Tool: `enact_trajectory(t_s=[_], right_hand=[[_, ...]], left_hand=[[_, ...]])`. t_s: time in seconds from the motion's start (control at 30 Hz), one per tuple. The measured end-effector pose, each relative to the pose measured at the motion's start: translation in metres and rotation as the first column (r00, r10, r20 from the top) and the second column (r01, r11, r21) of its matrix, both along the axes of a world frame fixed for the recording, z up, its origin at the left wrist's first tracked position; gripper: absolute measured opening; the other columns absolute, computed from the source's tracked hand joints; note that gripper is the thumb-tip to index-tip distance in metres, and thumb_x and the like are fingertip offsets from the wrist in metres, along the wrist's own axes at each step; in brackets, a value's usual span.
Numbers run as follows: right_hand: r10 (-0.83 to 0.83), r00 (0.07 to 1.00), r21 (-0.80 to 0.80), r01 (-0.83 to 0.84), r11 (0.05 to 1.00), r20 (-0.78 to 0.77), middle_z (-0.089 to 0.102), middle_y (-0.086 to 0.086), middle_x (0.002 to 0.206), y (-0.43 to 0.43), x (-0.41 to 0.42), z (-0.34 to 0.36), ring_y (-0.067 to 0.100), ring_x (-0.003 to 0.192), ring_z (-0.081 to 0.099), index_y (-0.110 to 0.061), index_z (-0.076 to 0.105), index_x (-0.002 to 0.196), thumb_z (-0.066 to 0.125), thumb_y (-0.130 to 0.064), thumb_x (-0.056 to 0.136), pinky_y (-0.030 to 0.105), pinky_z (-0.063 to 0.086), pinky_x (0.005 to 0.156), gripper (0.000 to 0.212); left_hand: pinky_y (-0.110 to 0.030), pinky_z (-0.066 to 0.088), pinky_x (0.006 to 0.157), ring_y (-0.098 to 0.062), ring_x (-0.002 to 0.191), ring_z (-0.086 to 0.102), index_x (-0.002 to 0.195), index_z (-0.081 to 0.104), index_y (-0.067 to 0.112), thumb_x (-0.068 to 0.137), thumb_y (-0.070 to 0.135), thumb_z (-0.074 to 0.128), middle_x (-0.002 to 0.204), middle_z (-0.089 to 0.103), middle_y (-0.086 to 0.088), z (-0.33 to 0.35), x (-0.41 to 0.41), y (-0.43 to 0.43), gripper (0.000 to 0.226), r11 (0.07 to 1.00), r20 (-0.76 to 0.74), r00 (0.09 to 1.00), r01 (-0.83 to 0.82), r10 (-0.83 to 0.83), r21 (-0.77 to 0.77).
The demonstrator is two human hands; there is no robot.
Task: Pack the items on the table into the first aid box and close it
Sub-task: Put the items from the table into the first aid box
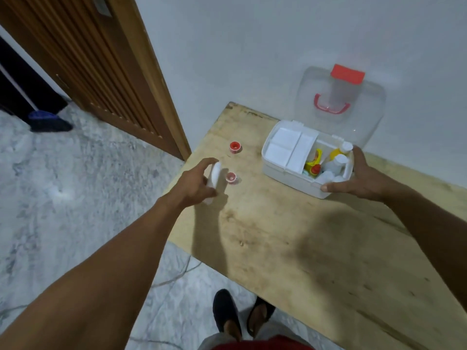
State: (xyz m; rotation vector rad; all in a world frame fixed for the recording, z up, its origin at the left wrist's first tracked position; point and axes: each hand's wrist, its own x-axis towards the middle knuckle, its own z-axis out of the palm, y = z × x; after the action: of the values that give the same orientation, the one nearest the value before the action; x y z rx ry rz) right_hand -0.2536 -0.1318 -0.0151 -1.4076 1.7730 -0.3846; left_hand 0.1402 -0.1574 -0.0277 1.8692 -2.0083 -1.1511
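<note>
Left hand (195, 184) pinching smooth white oval container (214, 176); right hand (364, 176) spread against glossy plastic first aid box (280, 170).

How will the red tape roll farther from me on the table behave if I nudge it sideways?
The far tape roll seems to lie flat on the wooden table, so it would probably slide, not roll. It looks small and hollow, so likely light and easily knocked. If tipped on edge, it may roll towards the table's nearby left edge.

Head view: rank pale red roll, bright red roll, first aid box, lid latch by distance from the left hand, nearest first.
From the left hand:
1. Pale red roll, just right of the fingers.
2. Bright red roll, farther back on the table.
3. First aid box, to the right, under the right hand.
4. Lid latch, up against the wall.
</note>
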Motion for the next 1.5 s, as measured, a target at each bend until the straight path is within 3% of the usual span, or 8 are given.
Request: enact_trajectory(t_s=[0.1, 0.23, 0.37, 0.67, 0.77, 0.9, 1.27, 1.5], right_hand=[[-0.012, 0.997, -0.047, 0.016, 0.999, 0.075, 0.032, -0.017, 0.140, 0.001, 0.001, 0.002, 0.009, 0.128, 0.040, -0.034, 0.004, 0.151, 0.090, -0.055, 0.039, 0.029, 0.035, 0.107, 0.142], [-0.001, 0.992, -0.110, 0.016, 0.994, 0.128, 0.038, -0.012, 0.138, 0.003, 0.000, -0.002, 0.010, 0.126, 0.044, -0.029, 0.008, 0.150, 0.095, -0.025, 0.058, 0.025, 0.037, 0.101, 0.126], [0.003, 0.984, -0.127, 0.020, 0.992, 0.179, 0.039, -0.007, 0.141, 0.000, -0.005, -0.006, 0.013, 0.128, 0.046, -0.037, 0.011, 0.145, 0.096, -0.026, 0.055, 0.019, 0.037, 0.096, 0.124], [-0.030, 0.984, -0.075, 0.044, 0.996, 0.174, 0.050, -0.008, 0.131, -0.003, -0.003, -0.007, 0.014, 0.116, 0.056, -0.041, 0.005, 0.144, 0.094, -0.034, 0.052, 0.029, 0.055, 0.086, 0.128], [0.028, 0.982, -0.079, -0.014, 0.997, 0.187, 0.050, -0.008, 0.132, -0.012, 0.003, -0.003, 0.012, 0.117, 0.055, -0.037, 0.006, 0.145, 0.094, -0.027, 0.056, 0.023, 0.051, 0.086, 0.126], [0.029, 0.986, -0.076, -0.016, 0.997, 0.167, 0.048, -0.009, 0.136, -0.015, 0.005, 0.000, 0.015, 0.121, 0.054, -0.043, 0.006, 0.144, 0.095, -0.039, 0.047, 0.037, 0.051, 0.099, 0.131], [-0.003, 0.985, -0.035, 0.010, 0.999, 0.172, 0.051, -0.010, 0.133, 0.010, -0.017, -0.011, 0.014, 0.120, 0.057, -0.043, 0.008, 0.143, 0.095, -0.037, 0.049, 0.043, 0.052, 0.099, 0.128], [-0.030, 0.989, -0.011, 0.032, 0.999, 0.147, 0.052, -0.008, 0.132, 0.006, -0.011, -0.012, 0.017, 0.117, 0.057, -0.045, 0.002, 0.143, 0.093, -0.036, 0.055, 0.033, 0.052, 0.092, 0.127]], left_hand=[[-0.042, 0.061, 0.075, -0.023, 0.090, 0.067, 0.135, 0.043, 0.046, 0.076, 0.021, 0.081, 0.096, 0.069, -0.009, 0.022, -0.034, -0.013, 0.075, 1.000, -0.200, 0.980, -0.015, 0.020, 0.022], [-0.042, 0.060, 0.074, -0.022, 0.077, 0.065, 0.136, 0.044, 0.044, 0.077, 0.015, 0.080, 0.090, 0.063, -0.002, 0.048, -0.089, -0.042, 0.075, 1.000, -0.296, 0.955, 0.015, -0.012, 0.006], [-0.041, 0.058, 0.085, -0.020, 0.082, 0.063, 0.139, 0.044, 0.037, 0.077, 0.013, 0.080, 0.085, 0.063, -0.001, 0.061, -0.139, -0.064, 0.076, 0.996, -0.236, 0.967, 0.087, -0.093, -0.037], [-0.036, 0.051, 0.090, -0.027, 0.112, 0.059, 0.140, 0.047, 0.031, 0.071, 0.023, 0.086, 0.131, 0.059, -0.004, 0.040, -0.185, -0.094, 0.080, 0.960, 0.021, 0.960, 0.279, -0.279, 0.006], [-0.028, 0.045, 0.084, -0.024, 0.114, 0.055, 0.139, 0.048, 0.029, 0.070, 0.026, 0.088, 0.134, 0.057, -0.002, 0.041, -0.176, -0.101, 0.080, 0.969, 0.041, 0.968, 0.248, -0.248, 0.005], [-0.021, 0.048, 0.064, -0.017, 0.092, 0.054, 0.139, 0.049, 0.026, 0.067, 0.025, 0.090, 0.128, 0.056, -0.004, 0.048, -0.178, -0.097, 0.082, 0.960, 0.060, 0.958, 0.280, -0.280, 0.018], [-0.037, 0.045, 0.099, -0.028, 0.119, 0.055, 0.143, 0.048, 0.024, 0.069, 0.029, 0.089, 0.130, 0.061, -0.012, 0.031, -0.204, -0.071, 0.085, 0.955, 0.047, 0.954, 0.297, -0.297, 0.017], [-0.035, 0.045, 0.098, -0.026, 0.117, 0.057, 0.149, 0.043, 0.027, 0.071, 0.033, 0.088, 0.130, 0.062, -0.011, 0.024, -0.196, -0.071, 0.089, 0.968, 0.050, 0.968, 0.248, -0.246, -0.036]])
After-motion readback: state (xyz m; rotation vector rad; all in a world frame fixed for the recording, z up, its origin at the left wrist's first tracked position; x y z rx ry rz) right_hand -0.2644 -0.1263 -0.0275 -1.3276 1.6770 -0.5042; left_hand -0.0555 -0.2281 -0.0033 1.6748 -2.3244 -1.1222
